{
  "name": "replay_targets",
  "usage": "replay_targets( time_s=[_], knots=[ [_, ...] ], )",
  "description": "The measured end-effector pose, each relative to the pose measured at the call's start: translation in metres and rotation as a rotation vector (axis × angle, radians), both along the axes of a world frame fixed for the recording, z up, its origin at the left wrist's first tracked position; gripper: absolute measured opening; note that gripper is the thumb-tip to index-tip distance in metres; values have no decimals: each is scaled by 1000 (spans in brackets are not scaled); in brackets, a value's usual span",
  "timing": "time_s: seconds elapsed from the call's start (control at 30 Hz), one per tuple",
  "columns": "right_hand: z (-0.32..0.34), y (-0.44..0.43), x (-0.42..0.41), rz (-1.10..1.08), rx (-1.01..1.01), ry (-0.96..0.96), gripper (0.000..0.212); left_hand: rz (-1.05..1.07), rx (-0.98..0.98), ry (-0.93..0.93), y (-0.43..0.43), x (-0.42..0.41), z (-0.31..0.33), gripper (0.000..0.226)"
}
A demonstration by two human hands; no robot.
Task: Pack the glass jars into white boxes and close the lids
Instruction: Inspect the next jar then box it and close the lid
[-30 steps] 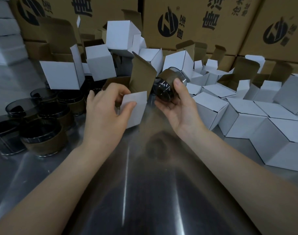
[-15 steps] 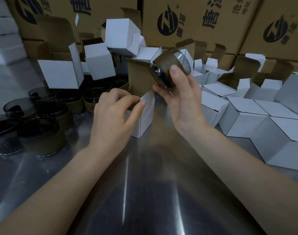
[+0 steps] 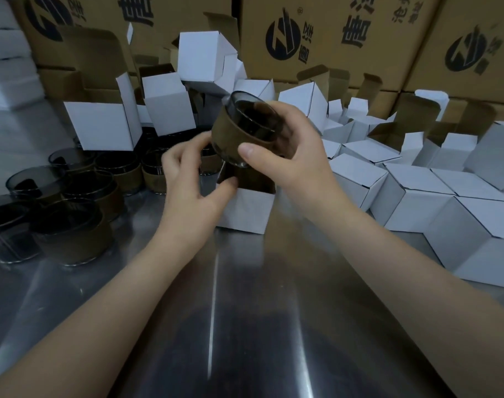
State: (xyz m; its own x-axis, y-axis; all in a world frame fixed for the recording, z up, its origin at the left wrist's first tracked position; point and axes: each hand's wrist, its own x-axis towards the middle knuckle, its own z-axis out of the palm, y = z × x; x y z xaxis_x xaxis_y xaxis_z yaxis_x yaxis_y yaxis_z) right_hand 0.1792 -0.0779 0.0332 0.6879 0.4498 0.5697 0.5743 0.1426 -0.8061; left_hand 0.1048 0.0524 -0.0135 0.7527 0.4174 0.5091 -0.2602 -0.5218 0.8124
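My right hand (image 3: pixel 288 156) grips a dark glass jar (image 3: pixel 242 130) with a brown sleeve, tilted, just above the mouth of an open white box (image 3: pixel 246 211) standing on the metal table. My left hand (image 3: pixel 187 179) holds that box at its left top edge, thumb on the rim and fingers curled toward the jar's base. The jar's bottom edge is close to the box opening; the box's inside is mostly hidden by the jar and my hands.
Several more sleeved glass jars (image 3: pixel 72 234) stand at the left. Open white boxes (image 3: pixel 101 124) pile behind them. Closed white boxes (image 3: pixel 460 214) lie at the right. Large brown cartons (image 3: pixel 316 38) line the back. The steel table (image 3: pixel 245 326) stretches toward me.
My right hand turned the jar from sideways toward upright and brought it down over the box. The box now stands with its mouth up, and my left hand shifted to its rim.
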Motion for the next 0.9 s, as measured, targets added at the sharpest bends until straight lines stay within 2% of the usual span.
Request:
replay_targets(
  time_s=[0.13, 0.23, 0.27, 0.37, 0.47, 0.7, 0.9],
  knots=[
    [8, -5, 9, 71, -161, 6, 62, -284, -128, 136, 10, 6, 0, 56],
    [18, -5, 14, 83, -303, -83, 62, -319, -307, 130, 14, 19, 4, 47],
    [22, -5, 14, 88, -343, -115, 59, -336, -313, 119, 16, 19, 2, 48],
    [36, -7, 16, 94, -469, -152, 53, -387, -196, 170, 13, 10, -2, 54],
    [44, -12, 18, 76, -589, -162, 55, -393, -185, 159, 14, 7, -3, 50],
    [54, -18, 15, 35, -747, -183, 59, -405, -127, 106, 20, 6, -7, 59],
    [58, -22, 13, -78, -890, -290, 61, -351, -71, 131, 24, 9, -10, 79]
  ],
)
